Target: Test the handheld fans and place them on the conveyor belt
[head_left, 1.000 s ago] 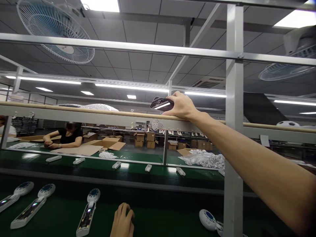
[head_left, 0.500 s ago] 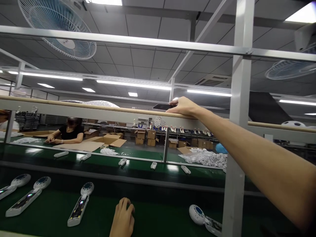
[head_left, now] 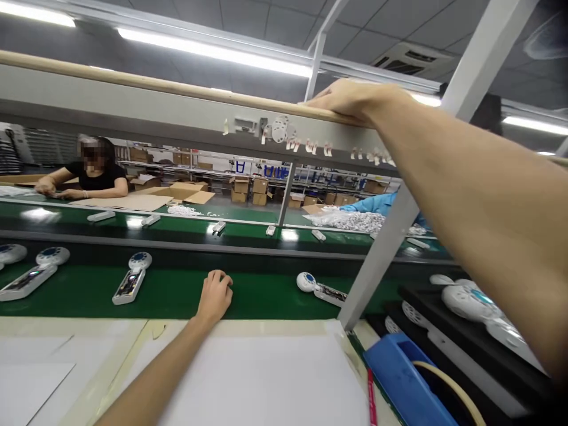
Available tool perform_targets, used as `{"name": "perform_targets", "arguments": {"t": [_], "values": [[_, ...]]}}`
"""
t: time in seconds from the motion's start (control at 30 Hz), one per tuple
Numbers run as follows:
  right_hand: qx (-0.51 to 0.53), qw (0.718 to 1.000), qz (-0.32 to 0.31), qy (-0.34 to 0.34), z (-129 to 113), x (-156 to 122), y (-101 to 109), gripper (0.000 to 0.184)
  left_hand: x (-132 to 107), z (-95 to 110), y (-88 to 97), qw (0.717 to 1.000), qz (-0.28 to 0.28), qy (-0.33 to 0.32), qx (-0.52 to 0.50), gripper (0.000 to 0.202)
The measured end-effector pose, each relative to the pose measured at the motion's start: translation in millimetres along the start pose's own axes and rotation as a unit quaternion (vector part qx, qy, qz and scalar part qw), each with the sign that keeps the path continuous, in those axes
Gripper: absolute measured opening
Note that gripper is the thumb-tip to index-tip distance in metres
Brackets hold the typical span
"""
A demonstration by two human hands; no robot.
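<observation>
The right hand (head_left: 348,97) reaches over the wooden rail (head_left: 155,86) (grip hidden, cannot tell), so anything held could drop behind it.

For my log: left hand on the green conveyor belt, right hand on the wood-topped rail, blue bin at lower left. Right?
No: the blue bin is at lower right in the head view. The left hand on the green conveyor belt and the right hand on the wood-topped rail stand as stated.
</observation>
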State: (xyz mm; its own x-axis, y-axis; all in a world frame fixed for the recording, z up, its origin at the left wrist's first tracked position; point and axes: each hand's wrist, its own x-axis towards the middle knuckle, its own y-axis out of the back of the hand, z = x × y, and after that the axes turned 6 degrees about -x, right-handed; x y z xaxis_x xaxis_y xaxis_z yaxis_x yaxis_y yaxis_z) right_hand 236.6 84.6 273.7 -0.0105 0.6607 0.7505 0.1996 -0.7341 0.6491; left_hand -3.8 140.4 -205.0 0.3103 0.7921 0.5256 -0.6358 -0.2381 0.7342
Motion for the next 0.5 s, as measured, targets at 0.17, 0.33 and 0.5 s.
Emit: {"name": "perform_targets", "arguments": {"t": [0.17, 0.33, 0.5], "values": [[-0.058, 0.927, 0.319, 0.186, -57.6, -55.7, -21.3, 0.031, 0.2, -1.2, -1.5, 1.000, 0.004, -0.011, 0.008, 0.023], [-0.072, 0.940, -0.146, 0.300, -79.0, -144.1, -103.6, 0.029, 0.0, -2.3, -1.6, 1.000, 0.004, -0.010, 0.016, 0.024], [-0.153, 0.890, -0.429, -0.011, 1.8, -188.4, -169.9, 0.028, 1.5, -4.9, -4.7, 1.000, 0.003, -0.005, 0.012, 0.024]]}}
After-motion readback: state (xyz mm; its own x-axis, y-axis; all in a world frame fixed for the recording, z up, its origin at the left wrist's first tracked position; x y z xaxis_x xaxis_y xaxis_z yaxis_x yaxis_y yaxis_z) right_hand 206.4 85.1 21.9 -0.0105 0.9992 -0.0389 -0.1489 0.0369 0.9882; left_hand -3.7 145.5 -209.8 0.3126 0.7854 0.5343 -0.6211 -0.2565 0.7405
